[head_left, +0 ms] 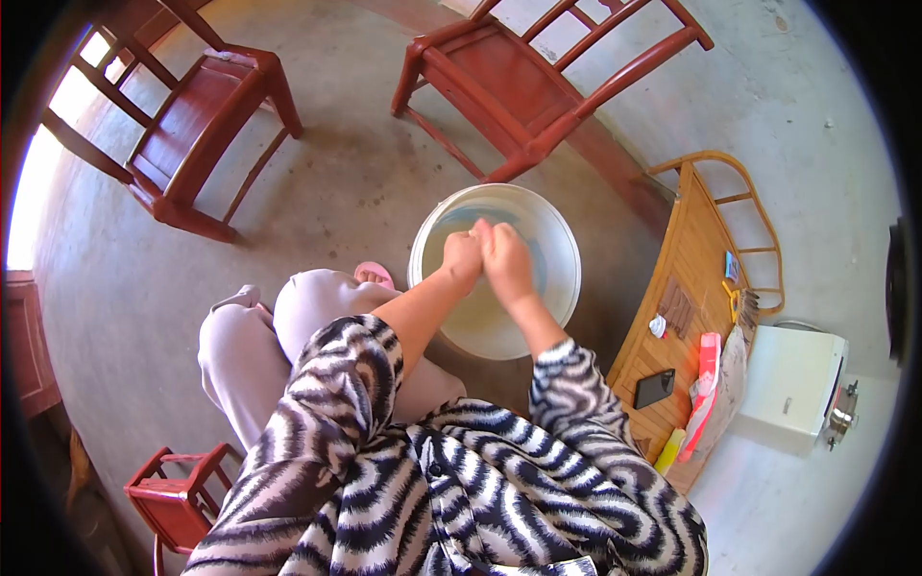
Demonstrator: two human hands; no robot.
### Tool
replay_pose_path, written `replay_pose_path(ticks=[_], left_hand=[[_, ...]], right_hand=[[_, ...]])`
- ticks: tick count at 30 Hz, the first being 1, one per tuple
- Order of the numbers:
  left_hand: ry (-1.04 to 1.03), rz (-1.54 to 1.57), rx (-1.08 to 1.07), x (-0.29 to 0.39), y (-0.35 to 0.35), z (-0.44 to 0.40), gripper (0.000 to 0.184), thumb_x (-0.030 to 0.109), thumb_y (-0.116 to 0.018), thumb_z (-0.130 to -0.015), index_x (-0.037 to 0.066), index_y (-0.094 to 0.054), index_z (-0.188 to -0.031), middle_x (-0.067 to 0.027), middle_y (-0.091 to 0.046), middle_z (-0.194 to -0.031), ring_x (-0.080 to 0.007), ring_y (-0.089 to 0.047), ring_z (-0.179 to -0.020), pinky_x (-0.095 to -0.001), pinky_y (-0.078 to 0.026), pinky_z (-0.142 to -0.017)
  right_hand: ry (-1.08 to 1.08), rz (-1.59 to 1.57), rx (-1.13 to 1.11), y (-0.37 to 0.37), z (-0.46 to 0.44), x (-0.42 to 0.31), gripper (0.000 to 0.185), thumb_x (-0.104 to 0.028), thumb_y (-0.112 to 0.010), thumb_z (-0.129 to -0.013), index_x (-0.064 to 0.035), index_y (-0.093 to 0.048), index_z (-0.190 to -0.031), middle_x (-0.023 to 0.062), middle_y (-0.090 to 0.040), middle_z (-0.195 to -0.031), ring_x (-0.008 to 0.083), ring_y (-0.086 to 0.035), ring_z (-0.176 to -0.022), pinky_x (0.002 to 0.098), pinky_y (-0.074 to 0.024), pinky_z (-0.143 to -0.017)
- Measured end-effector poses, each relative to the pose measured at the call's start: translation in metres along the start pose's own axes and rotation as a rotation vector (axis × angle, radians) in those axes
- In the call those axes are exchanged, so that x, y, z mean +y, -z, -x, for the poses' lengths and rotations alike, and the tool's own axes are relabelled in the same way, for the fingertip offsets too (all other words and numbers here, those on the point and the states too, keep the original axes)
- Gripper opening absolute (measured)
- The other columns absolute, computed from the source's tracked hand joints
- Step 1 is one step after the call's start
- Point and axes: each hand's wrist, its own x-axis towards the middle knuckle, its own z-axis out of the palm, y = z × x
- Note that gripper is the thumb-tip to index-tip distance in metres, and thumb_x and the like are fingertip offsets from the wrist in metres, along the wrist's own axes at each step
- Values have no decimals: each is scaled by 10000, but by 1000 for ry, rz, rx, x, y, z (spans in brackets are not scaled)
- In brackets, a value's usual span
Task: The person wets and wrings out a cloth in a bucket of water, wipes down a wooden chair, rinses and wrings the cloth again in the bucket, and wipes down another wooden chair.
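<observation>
Bucket (pixel 555 280) beneath two curled, touching hands (pixel 507 261).

Left hand (pixel 461 261) and right hand (pixel 508 263) pressed together above the white bucket (pixel 564 261); whatever lies between the palms, hidden. Bucket floor partly masked by hands and forearms, contents unclear. Pink slipper (pixel 385 275) half behind a trousered knee (pixel 322 300). Nearer-window chair (pixel 197 113) and farther chair (pixel 509 84): backs cut by top edge. Patterned shirt (pixel 480 490) runs off the bottom. Print on blue packet (pixel 732 266) too small to read
</observation>
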Motion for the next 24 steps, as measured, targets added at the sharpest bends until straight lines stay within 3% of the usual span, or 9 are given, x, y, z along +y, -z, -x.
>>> replay_pose_path(ticks=[6, 8, 12, 14, 16, 17, 20, 22, 24], left_hand=[[19, 37, -58, -7, 9, -10, 405, 306, -442, -909, -64, -581, -820, -100, -569, -707, -184, -496, -613, -339, -414, -573], [154, 425, -125, -10, 17, -17, 397, 309, -437, -909, -61, -567, -847, -113, -564, -732, -186, -499, -634, -339, -416, -591], [172, -23, -100, 16, 2, 20, 404, 393, -442, -896, 14, -564, -829, -120, -549, -786, -206, -509, -681, -367, -418, -604], [62, -121, -50, -2, 6, -1, 467, 427, -412, -898, -8, -577, -860, -116, -544, -792, -222, -510, -672, -371, -421, -614], [299, 71, -136, 7, 17, -1, 602, 480, -369, -896, -80, -524, -1055, -145, -569, -872, -245, -531, -737, -386, -430, -673], [310, 111, -96, 10, 16, -3, 702, 530, -328, -887, -82, -395, -1224, -199, -514, -1133, -296, -501, -1007, -423, -395, -844], [273, 106, 108, 10, 13, -6, 653, 492, -286, -911, -49, -381, -1263, -203, -415, -1279, -278, -402, -1176, -391, -321, -962], [265, 93, 138, 14, 16, 1, 649, 488, -290, -910, -45, -367, -1273, -194, -397, -1295, -277, -385, -1190, -385, -310, -971], [235, 74, 179, 25, 15, 12, 643, 479, -300, -909, -36, -340, -1293, -177, -360, -1329, -275, -352, -1219, -372, -289, -989]], right_hand=[[16, 168, -30, -5, 0, -8, 348, -289, -405, -907, -23, -508, -707, 177, -559, -756, 390, -533, -659, 469, -427, -585], [104, 133, -53, -6, 14, -27, 339, -287, -405, -906, -26, -510, -715, 182, -552, -768, 395, -526, -641, 472, -423, -567], [-187, 14, -59, -15, 5, 32, 420, -335, -404, -902, -24, -506, -638, 204, -553, -653, 404, -531, -609, 480, -410, -548], [-133, 16, -42, -39, 4, 85, 477, -387, -412, -896, -15, -517, -617, 180, -555, -580, 362, -550, -559, 457, -413, -528], [-726, -353, -321, -54, 4, 124, 501, -432, -417, -887, 9, -555, -695, 141, -576, -590, 299, -544, -518, 428, -415, -521], [-887, -414, -330, -33, -1, 100, 510, -448, -428, -879, 33, -592, -841, 135, -605, -682, 248, -569, -593, 388, -437, -548], [-812, -389, -407, -63, 1, 173, 443, -424, -417, -899, -11, -552, -986, 114, -566, -850, 198, -546, -707, 348, -469, -541], [-641, -248, -465, -90, 11, 208, 444, -405, -452, -875, -43, -510, -1125, 164, -544, -1038, 277, -561, -842, 390, -495, -668], [-299, 506, -264, -78, 22, 155, 458, -373, -522, -817, -74, -504, -1164, 180, -544, -1104, 347, -547, -954, 445, -455, -796]])
